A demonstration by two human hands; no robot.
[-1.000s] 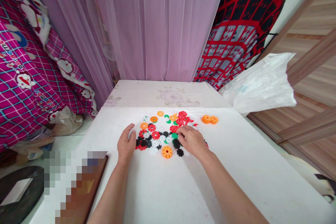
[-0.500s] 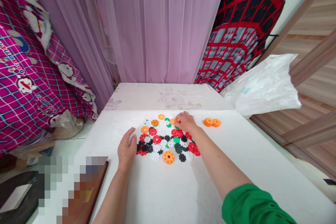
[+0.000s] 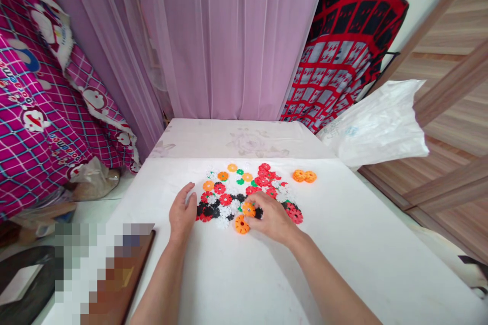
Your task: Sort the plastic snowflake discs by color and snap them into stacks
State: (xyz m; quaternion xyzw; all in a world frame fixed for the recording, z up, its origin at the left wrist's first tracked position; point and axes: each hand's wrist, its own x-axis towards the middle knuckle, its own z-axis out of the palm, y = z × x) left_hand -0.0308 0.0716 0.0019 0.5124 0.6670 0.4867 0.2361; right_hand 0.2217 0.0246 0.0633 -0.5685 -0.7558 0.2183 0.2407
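Note:
Notched plastic discs in red, black, white, green and orange lie spread over the table. My right hand [image 3: 271,215] pinches an orange disc [image 3: 248,209] between thumb and fingers, just above the near edge of the spread. Right below it, an orange disc [image 3: 241,224] that looks thicker, perhaps stacked, lies on the white cloth. On the left side of the discs, my left hand [image 3: 183,213] rests on its edge, fingers and thumb apart, holding nothing. Red discs [image 3: 263,179] cluster behind my right hand, which hides part of the pile.
Two small stacks of orange discs [image 3: 304,176] stand apart at the right. The white-covered table [image 3: 229,284] ends at a purple curtain [image 3: 236,40]. A white plastic bag [image 3: 377,124] is beyond the right edge, and a brown case [image 3: 141,264] at the left.
My right hand has come back from the far side of the pile to the near edge, now with an orange disc in it. My left hand has hardly moved.

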